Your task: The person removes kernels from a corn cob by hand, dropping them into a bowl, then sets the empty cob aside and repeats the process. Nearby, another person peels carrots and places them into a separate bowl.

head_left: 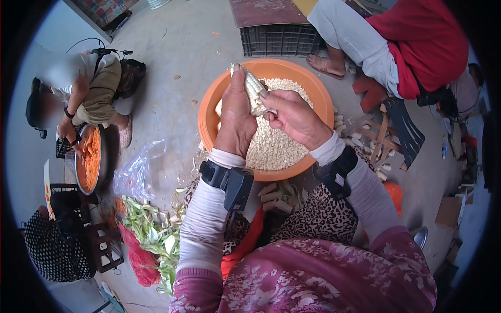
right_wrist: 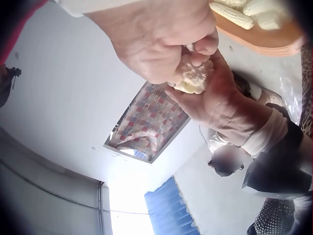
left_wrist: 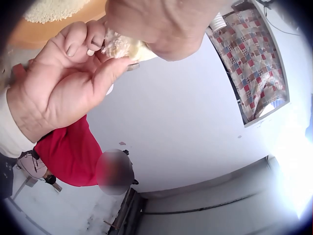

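Observation:
My left hand [head_left: 237,117] grips an ear of corn [head_left: 252,88] with pale kernels, its thumb stretched along the ear. Against the near end my right hand [head_left: 297,117] presses its thumb on the kernel rows, fingers curled beneath. Both hands are over a wide orange basin [head_left: 211,91] that holds many loose corn kernels [head_left: 276,151]. In the left wrist view the ear's ragged end [left_wrist: 120,46] shows between the hands, and a loose kernel [left_wrist: 90,52] sits by the right fingertips. The right wrist view shows that same broken end [right_wrist: 194,76] between both hands.
Corn husks [head_left: 167,242] and a red mesh bag [head_left: 140,261] lie at lower left, near a clear plastic bag [head_left: 138,172]. Bare cobs [head_left: 276,195] lie below the basin. One person works at a bowl of orange pieces [head_left: 90,159]; another in red [head_left: 425,47] sits at right.

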A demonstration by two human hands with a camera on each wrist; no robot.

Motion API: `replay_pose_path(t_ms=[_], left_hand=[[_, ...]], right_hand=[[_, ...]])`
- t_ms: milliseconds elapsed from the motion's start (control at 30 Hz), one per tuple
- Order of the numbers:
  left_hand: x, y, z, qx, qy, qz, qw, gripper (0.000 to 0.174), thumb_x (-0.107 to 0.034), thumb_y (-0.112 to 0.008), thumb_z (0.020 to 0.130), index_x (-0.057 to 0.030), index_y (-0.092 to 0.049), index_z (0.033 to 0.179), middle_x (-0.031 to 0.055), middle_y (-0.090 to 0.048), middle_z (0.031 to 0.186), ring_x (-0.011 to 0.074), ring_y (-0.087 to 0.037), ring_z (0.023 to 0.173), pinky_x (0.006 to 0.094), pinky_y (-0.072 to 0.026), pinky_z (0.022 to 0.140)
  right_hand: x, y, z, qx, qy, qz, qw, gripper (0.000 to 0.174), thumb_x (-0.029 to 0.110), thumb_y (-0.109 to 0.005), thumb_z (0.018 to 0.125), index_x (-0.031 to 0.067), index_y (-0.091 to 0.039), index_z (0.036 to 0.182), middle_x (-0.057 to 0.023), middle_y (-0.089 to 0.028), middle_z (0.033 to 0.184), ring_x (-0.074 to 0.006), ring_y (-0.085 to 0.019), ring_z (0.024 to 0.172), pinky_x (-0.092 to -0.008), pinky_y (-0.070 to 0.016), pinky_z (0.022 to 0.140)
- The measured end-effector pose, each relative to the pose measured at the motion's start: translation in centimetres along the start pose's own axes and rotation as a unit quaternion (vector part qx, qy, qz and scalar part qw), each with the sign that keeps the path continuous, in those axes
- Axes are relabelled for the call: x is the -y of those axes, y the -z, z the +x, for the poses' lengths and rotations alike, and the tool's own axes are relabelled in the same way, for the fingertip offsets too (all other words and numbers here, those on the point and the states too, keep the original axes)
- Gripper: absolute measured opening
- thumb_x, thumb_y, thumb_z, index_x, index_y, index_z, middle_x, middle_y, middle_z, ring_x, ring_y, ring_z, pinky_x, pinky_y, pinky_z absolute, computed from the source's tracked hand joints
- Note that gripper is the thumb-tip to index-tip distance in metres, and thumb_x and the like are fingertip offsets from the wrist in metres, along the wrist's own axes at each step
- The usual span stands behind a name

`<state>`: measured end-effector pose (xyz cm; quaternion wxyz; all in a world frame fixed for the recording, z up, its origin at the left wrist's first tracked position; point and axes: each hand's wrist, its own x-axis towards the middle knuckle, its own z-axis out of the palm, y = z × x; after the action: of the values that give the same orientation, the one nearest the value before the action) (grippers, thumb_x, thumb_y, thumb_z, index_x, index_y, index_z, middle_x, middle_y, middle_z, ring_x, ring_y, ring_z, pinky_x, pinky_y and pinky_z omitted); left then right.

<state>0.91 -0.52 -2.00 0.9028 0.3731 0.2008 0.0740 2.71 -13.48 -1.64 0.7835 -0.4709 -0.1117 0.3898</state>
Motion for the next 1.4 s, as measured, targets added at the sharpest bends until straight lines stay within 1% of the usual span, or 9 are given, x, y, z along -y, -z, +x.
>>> replay_pose_path(t_ms=[200, 267, 467, 600, 667, 867, 1000, 1067, 1400], left_hand=[[0.3, -0.1, 0.2, -0.007, 0.000, 0.021, 1.000, 0.043, -0.046, -0.046, 0.091, -0.0034, -0.053, 0.091, 0.0085, -0.058, 0.076, 0.0189, -0.058, 0.067, 0.0306, -0.0501, 0.059], [0.4, -0.3, 0.1, -0.010, -0.016, 0.056, 0.998, 0.043, -0.046, -0.047, 0.091, -0.0030, -0.053, 0.091, 0.0081, -0.058, 0.075, 0.0185, -0.057, 0.067, 0.0303, -0.0495, 0.060], [0.1, -0.7, -0.3, 0.009, -0.042, 0.064, 0.997, 0.041, -0.043, -0.045, 0.092, -0.0028, -0.053, 0.091, 0.0083, -0.058, 0.076, 0.0191, -0.057, 0.068, 0.0309, -0.0494, 0.061], [-0.3, -0.1, -0.1, 0.025, -0.019, 0.059, 0.998, 0.042, -0.044, -0.044, 0.093, -0.0027, -0.053, 0.092, 0.0094, -0.059, 0.078, 0.0204, -0.059, 0.069, 0.0307, -0.0505, 0.061], [-0.6, -0.1, -0.1, 0.039, 0.037, -0.031, 0.998, 0.044, -0.045, -0.043, 0.092, -0.0026, -0.053, 0.093, 0.0108, -0.060, 0.080, 0.0219, -0.060, 0.070, 0.0317, -0.0518, 0.062], [-0.5, 0.0, 0.1, 0.031, 0.024, -0.006, 0.999, 0.043, -0.045, -0.042, 0.093, -0.0039, -0.053, 0.095, 0.0103, -0.060, 0.080, 0.0213, -0.061, 0.069, 0.0329, -0.0524, 0.058], [-0.5, -0.4, -0.3, 0.027, 0.008, 0.034, 0.999, 0.041, -0.045, -0.043, 0.092, -0.0049, -0.054, 0.094, 0.0084, -0.060, 0.079, 0.0193, -0.060, 0.068, 0.0321, -0.0517, 0.058], [-0.2, -0.2, 0.0, 0.029, 0.002, 0.039, 0.999, 0.041, -0.045, -0.044, 0.092, -0.0049, -0.054, 0.093, 0.0082, -0.059, 0.078, 0.0190, -0.060, 0.067, 0.0317, -0.0513, 0.058], [-0.1, -0.3, 0.2, 0.019, -0.012, 0.061, 0.998, 0.046, -0.049, -0.045, 0.090, -0.0040, -0.055, 0.089, 0.0090, -0.059, 0.076, 0.0194, -0.060, 0.067, 0.0318, -0.0510, 0.060]], right_hand=[[0.7, -0.6, -0.3, -0.011, -0.008, 0.014, 1.000, 0.029, 0.031, -0.057, 0.089, 0.0018, -0.055, 0.090, 0.0029, -0.046, 0.073, -0.0032, -0.042, 0.062, -0.0164, -0.0322, 0.047], [0.6, -0.3, -0.2, 0.002, -0.019, -0.079, 0.997, 0.028, 0.030, -0.055, 0.090, 0.0027, -0.051, 0.096, 0.0031, -0.045, 0.079, -0.0028, -0.043, 0.063, -0.0149, -0.0340, 0.047], [0.7, -0.6, -0.4, -0.004, -0.001, -0.123, 0.992, 0.026, 0.027, -0.053, 0.092, 0.0011, -0.051, 0.096, 0.0029, -0.045, 0.078, -0.0021, -0.044, 0.063, -0.0155, -0.0335, 0.046], [0.1, 0.1, -0.2, 0.001, 0.017, -0.082, 0.996, 0.027, 0.026, -0.054, 0.090, -0.0007, -0.055, 0.089, 0.0009, -0.049, 0.073, -0.0042, -0.043, 0.061, -0.0169, -0.0345, 0.047], [0.3, 0.5, -0.2, 0.018, 0.012, 0.009, 1.000, 0.025, 0.024, -0.051, 0.092, -0.0008, -0.054, 0.093, -0.0005, -0.050, 0.078, -0.0049, -0.045, 0.063, -0.0170, -0.0349, 0.047], [1.0, -0.6, -0.7, 0.011, 0.001, 0.091, 0.996, 0.025, 0.026, -0.050, 0.093, 0.0011, -0.054, 0.097, 0.0002, -0.049, 0.081, -0.0048, -0.044, 0.064, -0.0159, -0.0335, 0.045], [0.9, -0.8, -0.6, -0.017, -0.020, 0.072, 0.997, 0.026, 0.027, -0.052, 0.092, 0.0015, -0.054, 0.095, 0.0013, -0.048, 0.078, -0.0042, -0.043, 0.062, -0.0155, -0.0325, 0.045], [0.4, -0.5, -0.5, -0.007, 0.003, -0.003, 1.000, 0.026, 0.027, -0.054, 0.091, 0.0012, -0.055, 0.092, 0.0020, -0.048, 0.075, -0.0035, -0.042, 0.060, -0.0153, -0.0318, 0.044], [-0.1, -0.4, -0.3, -0.026, 0.016, -0.003, 1.000, 0.020, 0.020, -0.054, 0.090, -0.0003, -0.054, 0.090, 0.0011, -0.048, 0.073, -0.0039, -0.043, 0.060, -0.0166, -0.0322, 0.045]])
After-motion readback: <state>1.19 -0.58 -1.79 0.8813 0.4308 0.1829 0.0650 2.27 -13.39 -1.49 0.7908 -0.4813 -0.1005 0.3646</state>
